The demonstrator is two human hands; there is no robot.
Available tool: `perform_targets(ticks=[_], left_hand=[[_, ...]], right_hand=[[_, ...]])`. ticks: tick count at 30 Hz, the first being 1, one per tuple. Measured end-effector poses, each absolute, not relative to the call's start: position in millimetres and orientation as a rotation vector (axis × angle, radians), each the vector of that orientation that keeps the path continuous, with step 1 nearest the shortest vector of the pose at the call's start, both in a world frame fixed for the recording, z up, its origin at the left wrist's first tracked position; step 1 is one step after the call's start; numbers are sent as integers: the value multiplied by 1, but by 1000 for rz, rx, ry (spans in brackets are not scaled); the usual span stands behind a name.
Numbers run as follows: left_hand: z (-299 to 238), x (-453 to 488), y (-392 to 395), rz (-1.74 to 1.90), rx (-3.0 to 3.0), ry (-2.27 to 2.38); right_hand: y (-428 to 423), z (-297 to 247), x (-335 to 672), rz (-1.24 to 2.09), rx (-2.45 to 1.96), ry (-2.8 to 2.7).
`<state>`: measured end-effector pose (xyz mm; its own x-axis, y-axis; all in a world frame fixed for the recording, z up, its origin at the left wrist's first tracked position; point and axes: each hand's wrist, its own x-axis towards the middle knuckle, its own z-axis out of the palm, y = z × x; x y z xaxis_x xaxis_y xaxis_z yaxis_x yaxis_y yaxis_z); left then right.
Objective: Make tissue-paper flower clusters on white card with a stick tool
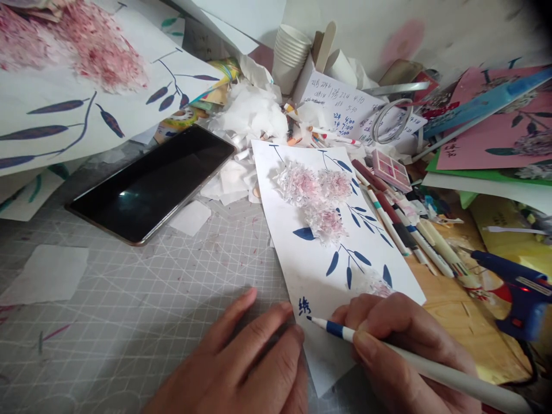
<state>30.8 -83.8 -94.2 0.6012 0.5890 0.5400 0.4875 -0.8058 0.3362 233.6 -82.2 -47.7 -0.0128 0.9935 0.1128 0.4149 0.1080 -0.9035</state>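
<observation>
Right grip (409, 328) clamped on the pen (340, 330), and the left grip (245, 362), splayed beside it, should pin the paper (302, 259) flat for crisp strokes!

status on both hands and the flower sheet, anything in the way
Right hand gripping pen, tip beside blue character. Left hand open at left edge of flower sheet. Nothing covering pen tip; phone off sheet, to its left.
</observation>
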Motion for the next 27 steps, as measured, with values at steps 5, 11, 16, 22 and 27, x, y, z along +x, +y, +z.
perform_targets(ticks=[5, 11, 16, 22, 27], left_hand=[[-92, 29, -84, 974, 2666, 911], [-98, 30, -87, 1037, 2608, 990], [-105, 27, -89, 1010, 2578, 1084], [-98, 28, -85, 1005, 2618, 964], [-96, 31, -84, 1038, 2604, 972]], right_hand=[[-84, -48, 231, 858, -1455, -1527], [-83, -45, 226, 785, -1489, -1537], [-82, -43, 227, 765, -1516, -1668], [-84, -45, 224, 760, -1508, -1576], [-83, -44, 223, 773, -1508, -1557]])
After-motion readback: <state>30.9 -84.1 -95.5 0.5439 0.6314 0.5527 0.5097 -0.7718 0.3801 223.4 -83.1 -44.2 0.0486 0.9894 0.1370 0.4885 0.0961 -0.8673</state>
